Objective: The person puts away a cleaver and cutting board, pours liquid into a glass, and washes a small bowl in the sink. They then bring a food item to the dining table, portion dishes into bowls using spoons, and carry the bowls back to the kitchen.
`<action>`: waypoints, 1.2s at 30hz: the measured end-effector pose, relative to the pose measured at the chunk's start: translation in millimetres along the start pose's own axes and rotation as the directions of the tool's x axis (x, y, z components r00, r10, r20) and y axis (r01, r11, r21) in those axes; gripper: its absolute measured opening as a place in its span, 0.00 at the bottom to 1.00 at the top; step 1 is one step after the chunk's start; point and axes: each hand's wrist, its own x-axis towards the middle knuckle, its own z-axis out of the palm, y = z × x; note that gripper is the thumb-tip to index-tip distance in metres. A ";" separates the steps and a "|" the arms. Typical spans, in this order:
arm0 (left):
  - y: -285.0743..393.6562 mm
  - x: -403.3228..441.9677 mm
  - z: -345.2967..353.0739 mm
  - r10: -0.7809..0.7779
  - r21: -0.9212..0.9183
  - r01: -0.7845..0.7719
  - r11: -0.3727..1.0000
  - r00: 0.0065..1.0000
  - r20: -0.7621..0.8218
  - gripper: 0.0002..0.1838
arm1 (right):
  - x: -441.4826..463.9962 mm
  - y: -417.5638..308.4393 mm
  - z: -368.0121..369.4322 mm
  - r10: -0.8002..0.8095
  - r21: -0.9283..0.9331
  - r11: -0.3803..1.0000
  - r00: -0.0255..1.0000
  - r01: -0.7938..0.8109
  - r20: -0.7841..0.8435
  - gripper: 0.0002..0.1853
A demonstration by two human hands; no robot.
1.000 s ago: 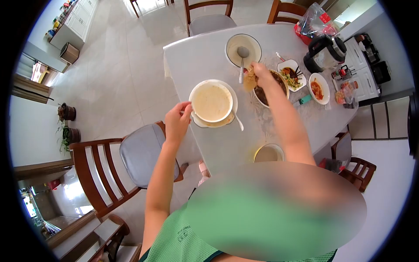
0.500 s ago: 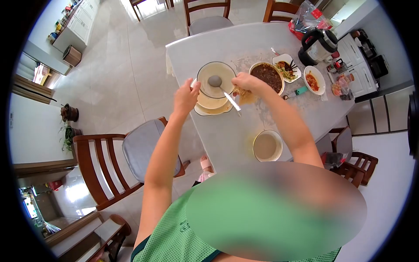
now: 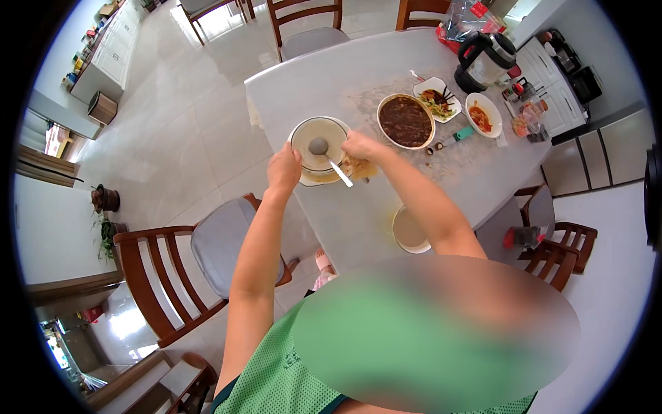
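My left hand [image 3: 284, 168] is closed at the left side of a stack of bowls. The top one is a dark-rimmed pot-like bowl [image 3: 310, 131] with a ladle [image 3: 318, 145] leaning in it, its white handle over the near rim. My right hand [image 3: 360, 146] grips the right side of the same bowl, fingers pressed together, and something crumpled and tan [image 3: 360, 167] hangs from it. Under the top bowl, the edge of a plate [image 3: 317, 179] shows. Right of my right hand stands a bowl of dark brown food [image 3: 406, 121].
On the table [image 3: 345, 228] are a cup of pale liquid [image 3: 412, 232], a square plate of food [image 3: 436, 101], a white bowl with red food [image 3: 483, 115], a green-handled tool [image 3: 462, 134], a glass kettle [image 3: 485, 63] and jars [image 3: 527, 121]. A chair [image 3: 223, 241] stands at left.
The dark-rimmed bowl with the ladle came from the far side onto the pale bowl. My right hand moved left from the brown food; my left hand shifted to the dark-rimmed bowl.
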 end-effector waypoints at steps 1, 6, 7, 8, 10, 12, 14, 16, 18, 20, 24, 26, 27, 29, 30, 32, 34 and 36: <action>-2.2 1.4 3.1 0.007 -0.001 -0.007 1.000 1.000 0.002 0.14 | -0.4 -1.4 -0.2 0.003 0.002 1.000 1.000 -0.003 -0.006 0.17; 2.2 -1.9 3.5 0.022 0.022 -0.021 1.000 0.998 -0.057 0.15 | -7.8 -10.3 -3.5 -0.025 -0.287 0.958 1.000 0.029 0.018 0.21; 2.7 -0.6 4.0 0.033 0.020 -0.032 0.999 0.998 -0.053 0.15 | -5.3 -9.0 -3.6 -0.019 -0.285 0.958 1.000 0.020 0.008 0.21; 2.6 -0.3 4.4 0.025 0.041 -0.023 0.999 0.999 -0.046 0.15 | -2.1 -5.7 -2.2 0.020 -0.236 0.972 1.000 -0.016 0.015 0.21; 1.8 -0.4 5.3 0.021 0.064 -0.019 0.998 0.999 -0.029 0.15 | -2.3 -3.4 -0.6 0.067 -0.180 0.982 0.998 -0.061 0.023 0.22; 0.3 -0.9 4.8 0.004 0.084 -0.002 0.996 1.000 -0.025 0.17 | -4.8 -0.4 -0.3 0.067 -0.174 0.982 0.997 -0.074 -0.044 0.24; -5.3 -4.5 6.1 0.010 0.026 -0.009 1.000 0.998 -0.065 0.19 | -13.1 8.4 -4.3 0.004 -0.127 0.992 0.981 -0.029 -0.194 0.24; -5.9 -9.3 4.2 0.017 -0.036 -0.021 0.999 0.994 -0.105 0.21 | -27.6 12.7 -19.4 -0.051 -0.093 0.995 0.936 0.020 -0.348 0.25; -2.0 -24.2 -7.3 0.047 -0.214 -0.114 0.970 0.955 -0.294 0.24 | -55.8 21.7 -47.3 -0.122 0.065 0.985 0.910 0.160 -0.396 0.24; 15.0 -50.8 -27.2 -0.014 -0.389 -0.083 0.917 0.971 -0.240 0.23 | -80.2 44.8 -71.9 -0.040 0.265 0.955 0.947 0.130 -0.320 0.19; 51.3 -110.3 -35.5 0.001 -0.653 -0.111 0.749 0.986 -0.167 0.17 | -156.7 90.5 -100.7 0.189 0.332 0.941 0.911 -0.062 -0.365 0.15; 66.1 -137.7 -26.8 0.105 -0.689 -0.132 0.713 0.991 -0.081 0.15 | -181.3 130.4 -101.3 0.265 0.356 0.921 0.923 -0.156 -0.279 0.11; 74.9 -150.1 -20.3 0.160 -0.704 -0.133 0.697 0.987 -0.029 0.14 | -195.1 142.2 -99.5 0.270 0.360 0.919 0.922 -0.160 -0.279 0.11; 96.4 -168.2 -3.1 0.239 -0.663 -0.103 0.741 0.964 0.116 0.14 | -219.6 158.7 -91.2 0.346 0.306 0.908 0.924 -0.287 -0.160 0.12; 102.0 -172.1 10.7 0.264 -0.644 -0.057 0.763 0.937 0.230 0.15 | -224.4 168.0 -82.6 0.348 0.308 0.907 0.923 -0.288 -0.161 0.12; 106.3 -178.6 44.2 0.291 -0.619 -0.019 0.785 0.894 0.341 0.18 | -233.2 186.0 -68.5 0.366 0.398 0.853 0.931 -0.338 0.006 0.16; 109.2 -183.4 75.4 0.115 -0.511 0.327 0.795 0.747 0.655 0.25 | -243.7 168.3 -61.4 0.389 0.439 0.820 0.920 -0.366 0.039 0.16; 111.4 -187.6 94.6 0.125 -0.495 0.405 0.769 0.665 0.737 0.28 | -238.8 162.6 -58.4 0.411 0.481 0.785 0.909 -0.390 0.067 0.17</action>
